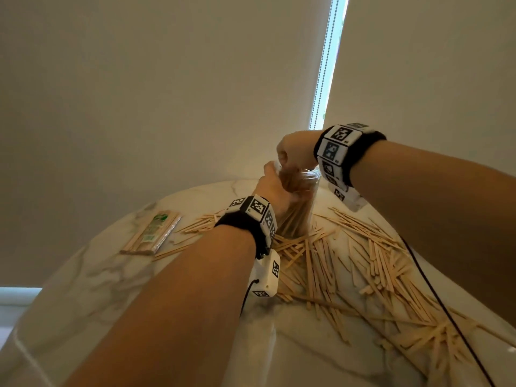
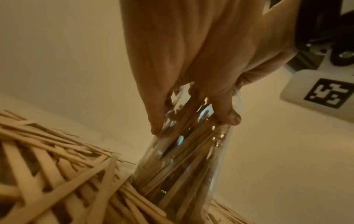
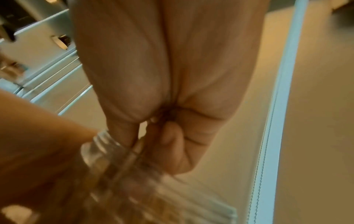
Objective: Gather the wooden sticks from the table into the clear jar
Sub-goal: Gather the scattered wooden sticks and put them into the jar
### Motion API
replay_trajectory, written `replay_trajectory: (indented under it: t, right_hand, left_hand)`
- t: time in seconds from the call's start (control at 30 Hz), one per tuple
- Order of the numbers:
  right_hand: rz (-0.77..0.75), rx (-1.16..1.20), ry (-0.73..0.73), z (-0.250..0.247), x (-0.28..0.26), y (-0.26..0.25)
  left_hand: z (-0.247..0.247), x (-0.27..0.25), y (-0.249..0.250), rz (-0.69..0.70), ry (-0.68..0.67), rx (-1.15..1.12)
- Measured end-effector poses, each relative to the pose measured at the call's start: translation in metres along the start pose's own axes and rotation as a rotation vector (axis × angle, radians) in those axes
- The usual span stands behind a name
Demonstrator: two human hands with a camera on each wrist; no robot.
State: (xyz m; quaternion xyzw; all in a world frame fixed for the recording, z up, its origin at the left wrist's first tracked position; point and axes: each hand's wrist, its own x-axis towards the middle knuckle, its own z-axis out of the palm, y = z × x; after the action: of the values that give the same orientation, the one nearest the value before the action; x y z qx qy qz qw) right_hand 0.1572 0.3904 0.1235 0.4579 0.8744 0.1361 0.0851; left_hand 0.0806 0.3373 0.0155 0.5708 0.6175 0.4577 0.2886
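Left grip wraps the clear round jar; right grip pinches thin flat sticks at its mouth, marble counter below.

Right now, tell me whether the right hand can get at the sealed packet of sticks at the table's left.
Probably not directly: the right hand is at the clear jar mouth, and the left hand gripping the jar lies between it and the packet.

The left hand grips the clear jar near its top, fingers curled around the glass. Sticks fill it; loose sticks lie piled below the hand.
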Motion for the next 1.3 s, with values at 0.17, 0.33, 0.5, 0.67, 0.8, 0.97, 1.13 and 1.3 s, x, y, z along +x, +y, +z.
replay_trajectory:
  t: [0.17,0.33,0.5,0.67,0.8,0.97,1.13,1.3]
  right_hand:
    - [0.057,-0.061,-0.030,0.003,0.008,0.005]
    - [0.056,-0.062,-0.119,-0.003,0.008,0.011]
    - [-0.007,0.115,-0.046,0.011,0.000,0.017]
    - [-0.019,0.477,0.088,0.001,-0.035,0.027]
    - [0.099,0.607,0.291,0.002,-0.077,0.040]
    - [0.261,0.708,0.182,0.041,-0.148,0.052]
    - [0.399,0.379,-0.172,0.101,-0.217,0.067]
    - [0.568,0.209,-0.403,0.140,-0.260,0.081]
  left_hand:
    - [-0.001,0.004,-0.006,0.017,0.011,0.058]
    - [-0.003,0.003,-0.008,0.008,0.007,0.059]
    - [-0.003,0.001,-0.006,0.010,0.008,0.104]
    - [-0.002,-0.002,-0.004,0.011,0.021,0.038]
    - [0.001,-0.012,-0.003,0.022,0.026,0.083]
    - [-0.006,-0.041,-0.008,-0.115,-0.005,0.392]
    - [-0.026,-0.075,-0.013,-0.241,-0.004,0.775]
    - [-0.032,-0.108,-0.012,-0.318,-0.126,1.001]
